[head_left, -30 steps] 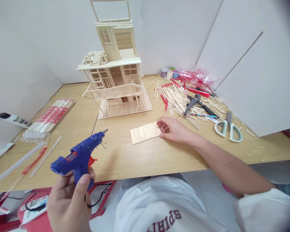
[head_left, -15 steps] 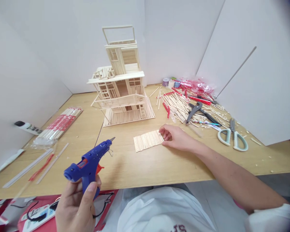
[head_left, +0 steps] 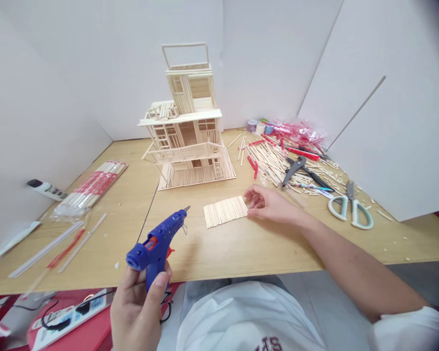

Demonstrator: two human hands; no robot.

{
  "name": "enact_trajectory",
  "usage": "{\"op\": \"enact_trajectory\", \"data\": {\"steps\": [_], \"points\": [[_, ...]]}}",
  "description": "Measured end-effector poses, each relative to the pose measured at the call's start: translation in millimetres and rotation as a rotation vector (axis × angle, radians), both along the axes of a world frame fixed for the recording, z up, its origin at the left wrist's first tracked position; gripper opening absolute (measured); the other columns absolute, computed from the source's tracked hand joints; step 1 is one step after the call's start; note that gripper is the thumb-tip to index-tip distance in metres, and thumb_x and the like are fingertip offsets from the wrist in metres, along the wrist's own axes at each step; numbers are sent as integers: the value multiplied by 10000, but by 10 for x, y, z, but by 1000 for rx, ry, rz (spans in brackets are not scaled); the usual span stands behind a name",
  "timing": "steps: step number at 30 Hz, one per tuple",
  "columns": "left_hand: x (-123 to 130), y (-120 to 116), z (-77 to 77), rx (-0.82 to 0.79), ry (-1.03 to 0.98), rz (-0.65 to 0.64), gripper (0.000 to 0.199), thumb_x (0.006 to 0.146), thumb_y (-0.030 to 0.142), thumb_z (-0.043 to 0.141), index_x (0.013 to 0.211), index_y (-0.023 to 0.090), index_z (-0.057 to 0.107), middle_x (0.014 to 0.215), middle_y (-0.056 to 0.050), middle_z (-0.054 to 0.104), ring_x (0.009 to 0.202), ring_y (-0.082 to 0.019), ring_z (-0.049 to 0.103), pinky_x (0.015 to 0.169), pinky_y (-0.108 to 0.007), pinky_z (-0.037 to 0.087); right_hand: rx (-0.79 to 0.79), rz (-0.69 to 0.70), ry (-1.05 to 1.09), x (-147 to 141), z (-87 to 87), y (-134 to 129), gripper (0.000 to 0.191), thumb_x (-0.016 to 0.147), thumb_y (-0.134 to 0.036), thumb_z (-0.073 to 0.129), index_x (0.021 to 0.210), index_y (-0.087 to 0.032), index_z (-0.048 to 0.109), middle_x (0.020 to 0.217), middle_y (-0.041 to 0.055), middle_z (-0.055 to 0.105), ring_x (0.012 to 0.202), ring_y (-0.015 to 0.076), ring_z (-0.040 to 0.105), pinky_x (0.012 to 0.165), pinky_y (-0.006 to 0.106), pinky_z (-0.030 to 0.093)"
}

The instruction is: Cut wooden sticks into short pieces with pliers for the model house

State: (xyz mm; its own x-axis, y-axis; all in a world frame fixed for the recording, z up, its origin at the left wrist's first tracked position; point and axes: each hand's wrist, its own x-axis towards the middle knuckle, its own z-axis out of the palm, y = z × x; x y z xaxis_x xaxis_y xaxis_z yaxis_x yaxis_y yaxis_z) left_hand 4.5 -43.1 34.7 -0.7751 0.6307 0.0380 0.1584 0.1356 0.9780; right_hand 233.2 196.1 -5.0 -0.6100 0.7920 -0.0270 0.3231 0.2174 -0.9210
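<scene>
My left hand [head_left: 142, 297] is wrapped round the handle of a blue hot glue gun [head_left: 157, 240]. The gun's nozzle points up and to the right, above the table and short of a small panel of wooden sticks [head_left: 225, 211]. That panel lies flat, its sticks side by side. At its right end, my right hand [head_left: 264, 204] has curled fingers and the thumb on the panel's edge; the fingertips are partly hidden. Behind the panel stands a multi-storey model house of sticks [head_left: 190, 126], with a railing and a slatted base.
Loose sticks [head_left: 269, 161], pliers [head_left: 296, 170] and scissors [head_left: 351, 207] lie to the right. On the left are a bag of sticks [head_left: 95, 187], a white bottle [head_left: 47, 189] and clear glue sticks [head_left: 46, 249]. A power strip [head_left: 73, 319] sits below the table's front edge.
My left hand has brought the glue gun to the right, closer to the stick panel. My right hand has stayed at the panel's right edge. The view has shifted slightly.
</scene>
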Motion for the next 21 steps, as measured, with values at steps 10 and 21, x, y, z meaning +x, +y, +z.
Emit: {"op": "enact_trajectory", "data": {"steps": [10, 21], "points": [[424, 269, -123, 127, 32, -349, 311, 892, 336, 672, 1127, 221, 503, 928, -34, 684, 768, -139, 674, 676, -223, 553, -298, 235, 164, 87, 381, -739, 373, 905, -483, 668, 1142, -196, 648, 1058, 97, 710, 884, 207, 689, 801, 365, 554], [1249, 443, -417, 280, 543, -915, 642, 945, 175, 520, 1513, 143, 223, 1410, -233, 521, 1354, -322, 507, 1043, -514, 512, -479, -356, 557, 151, 160, -1370, 322, 930, -526, 596, 1064, -245, 679, 1152, 112, 723, 1124, 287, 669, 994, 457, 532]]}}
